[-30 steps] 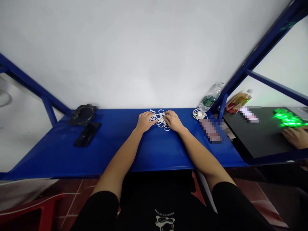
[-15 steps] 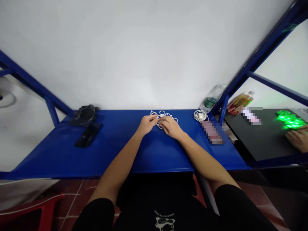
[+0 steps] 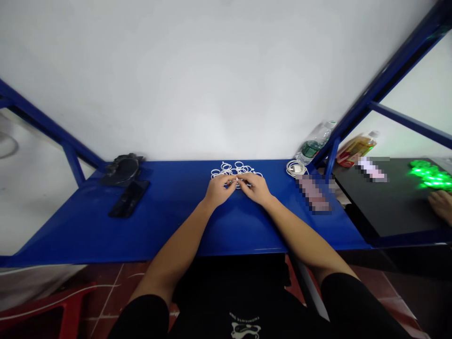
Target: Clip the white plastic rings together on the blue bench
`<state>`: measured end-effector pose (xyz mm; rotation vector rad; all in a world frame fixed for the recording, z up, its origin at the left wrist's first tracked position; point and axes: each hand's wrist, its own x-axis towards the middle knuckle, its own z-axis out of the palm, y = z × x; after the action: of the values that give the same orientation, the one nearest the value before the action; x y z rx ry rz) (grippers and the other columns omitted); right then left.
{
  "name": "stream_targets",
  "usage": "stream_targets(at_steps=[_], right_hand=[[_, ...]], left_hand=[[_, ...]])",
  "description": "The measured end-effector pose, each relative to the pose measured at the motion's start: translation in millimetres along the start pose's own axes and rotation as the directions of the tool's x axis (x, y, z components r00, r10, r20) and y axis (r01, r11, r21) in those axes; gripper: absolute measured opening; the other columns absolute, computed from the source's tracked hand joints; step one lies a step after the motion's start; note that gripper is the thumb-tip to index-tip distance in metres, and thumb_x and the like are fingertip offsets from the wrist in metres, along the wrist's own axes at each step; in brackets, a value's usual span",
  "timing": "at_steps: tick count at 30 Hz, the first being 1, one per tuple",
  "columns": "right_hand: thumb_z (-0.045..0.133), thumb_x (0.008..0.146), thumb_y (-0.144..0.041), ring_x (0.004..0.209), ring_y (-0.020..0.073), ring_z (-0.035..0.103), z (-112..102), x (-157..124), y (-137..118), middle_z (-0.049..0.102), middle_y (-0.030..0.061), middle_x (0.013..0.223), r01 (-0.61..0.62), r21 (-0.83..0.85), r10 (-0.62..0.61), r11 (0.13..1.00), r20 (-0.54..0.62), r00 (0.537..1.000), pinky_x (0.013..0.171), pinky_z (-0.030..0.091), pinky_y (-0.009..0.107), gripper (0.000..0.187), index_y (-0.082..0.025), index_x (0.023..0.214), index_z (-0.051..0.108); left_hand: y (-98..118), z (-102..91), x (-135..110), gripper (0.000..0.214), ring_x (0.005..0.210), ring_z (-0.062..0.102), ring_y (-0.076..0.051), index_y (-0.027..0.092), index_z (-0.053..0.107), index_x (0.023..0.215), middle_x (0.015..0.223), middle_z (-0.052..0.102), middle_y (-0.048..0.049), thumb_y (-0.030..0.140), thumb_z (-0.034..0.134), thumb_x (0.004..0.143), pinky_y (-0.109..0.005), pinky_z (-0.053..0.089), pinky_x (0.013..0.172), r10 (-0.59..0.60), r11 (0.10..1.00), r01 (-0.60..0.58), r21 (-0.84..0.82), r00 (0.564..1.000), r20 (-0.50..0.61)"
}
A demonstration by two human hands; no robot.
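A loose heap of several small white rings [image 3: 236,168] lies on the blue table [image 3: 169,216] near the back wall. My left hand [image 3: 218,189] and my right hand [image 3: 257,188] meet fingertip to fingertip at the near edge of the heap. Both hands have their fingers pinched together on a white ring between them. The rest of the rings spread out behind my fingers.
A black phone [image 3: 127,198] and a dark bundle [image 3: 123,168] lie at the left. A coiled white cable with charger [image 3: 295,168], a water bottle [image 3: 313,142] and a blurred flat object [image 3: 313,194] sit at the right. Another person's hand [image 3: 440,203] rests by green lights [image 3: 430,175].
My hands have drawn back from on top of the heap toward me and closed into a pinch at its near edge. The rings have spread a little wider.
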<state>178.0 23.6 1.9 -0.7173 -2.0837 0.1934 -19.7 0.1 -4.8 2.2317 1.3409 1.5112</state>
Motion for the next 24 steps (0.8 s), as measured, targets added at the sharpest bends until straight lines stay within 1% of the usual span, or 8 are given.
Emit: stream_targets(at_steps=[2,5,8,11,13,18,21,24], right_hand=[[0.059,0.099,-0.028,0.077,0.0166,0.073,0,-1,0,0.080,0.0057,0.100,-0.027,0.032,0.027,0.999,0.009,1.000,0.075,0.057,0.029,0.024,-0.024,0.116,0.076],[0.061,0.092,-0.023,0.070,0.0153,0.071,0,-1,-3,0.079,0.0029,0.089,-0.140,0.084,0.137,0.987,0.042,0.990,0.068,0.055,0.026,0.024,-0.024,0.108,0.078],[0.064,0.082,-0.018,0.064,0.0146,0.067,0,1,-6,0.074,-0.0001,0.075,-0.254,0.139,0.251,0.957,0.042,0.967,0.063,0.051,0.025,0.023,-0.022,0.099,0.078],[0.062,0.076,-0.014,0.062,0.0139,0.063,-1,4,-7,0.071,-0.0008,0.072,-0.283,0.181,0.287,0.942,0.004,0.958,0.060,0.049,0.025,0.014,-0.021,0.084,0.072],[0.061,0.077,-0.014,0.063,0.0138,0.062,-3,5,-7,0.071,-0.0007,0.074,-0.273,0.200,0.277,0.941,0.010,0.961,0.062,0.049,0.025,0.013,-0.021,0.084,0.071],[0.065,0.086,-0.023,0.069,0.0148,0.067,-2,2,-2,0.075,0.0011,0.084,-0.257,0.269,0.253,0.928,0.047,0.966,0.069,0.054,0.028,0.028,-0.022,0.113,0.073],[0.068,0.091,-0.031,0.072,0.0160,0.070,1,0,2,0.078,0.0037,0.088,-0.298,0.324,0.296,0.898,0.057,0.954,0.069,0.056,0.029,0.022,-0.021,0.110,0.075],[0.071,0.092,-0.042,0.067,0.0165,0.069,3,1,5,0.077,0.0038,0.080,-0.380,0.380,0.371,0.843,0.101,0.923,0.064,0.055,0.028,0.026,-0.020,0.102,0.077]], left_hand=[[-1,-0.2,0,0.014,0.072,0.069,-0.016,0.020,0.079,0.098,0.082,0.078,-0.0032,0.023,0.068,0.090,-0.029,0.057,0.075,0.038,0.999,-0.038,0.004,0.999,0.013],[-1,0.6,0,0.011,0.070,0.068,-0.015,0.021,0.078,0.095,0.079,0.076,-0.0022,0.021,0.070,0.089,-0.029,0.057,0.074,0.055,0.998,-0.055,0.001,0.998,0.040],[1,2.7,0,0.010,0.070,0.069,-0.015,0.021,0.079,0.094,0.080,0.077,-0.0021,0.019,0.071,0.088,-0.029,0.057,0.074,0.052,0.998,-0.050,-0.028,0.996,0.067],[6,3.3,0,0.014,0.073,0.072,-0.014,0.022,0.079,0.100,0.087,0.079,-0.0022,0.017,0.071,0.088,-0.028,0.059,0.074,0.025,0.994,-0.013,-0.107,0.993,0.116],[8,1.9,0,0.017,0.076,0.074,-0.015,0.022,0.078,0.103,0.090,0.080,-0.0025,0.016,0.072,0.088,-0.027,0.060,0.075,-0.010,0.988,0.031,-0.152,0.990,0.140],[4,-3.8,3,0.018,0.082,0.077,-0.017,0.022,0.080,0.106,0.094,0.082,-0.0036,0.020,0.075,0.089,-0.028,0.062,0.079,-0.101,0.976,0.121,-0.182,0.988,0.115],[1,-5.0,3,0.016,0.081,0.077,-0.018,0.022,0.081,0.104,0.093,0.082,-0.0042,0.024,0.076,0.089,-0.029,0.062,0.078,-0.100,0.981,0.110,-0.158,0.992,0.071],[0,-4.7,4,0.016,0.078,0.076,-0.018,0.022,0.082,0.103,0.092,0.082,-0.0051,0.029,0.076,0.090,-0.031,0.062,0.077,-0.102,0.981,0.107,-0.164,0.994,0.037]])
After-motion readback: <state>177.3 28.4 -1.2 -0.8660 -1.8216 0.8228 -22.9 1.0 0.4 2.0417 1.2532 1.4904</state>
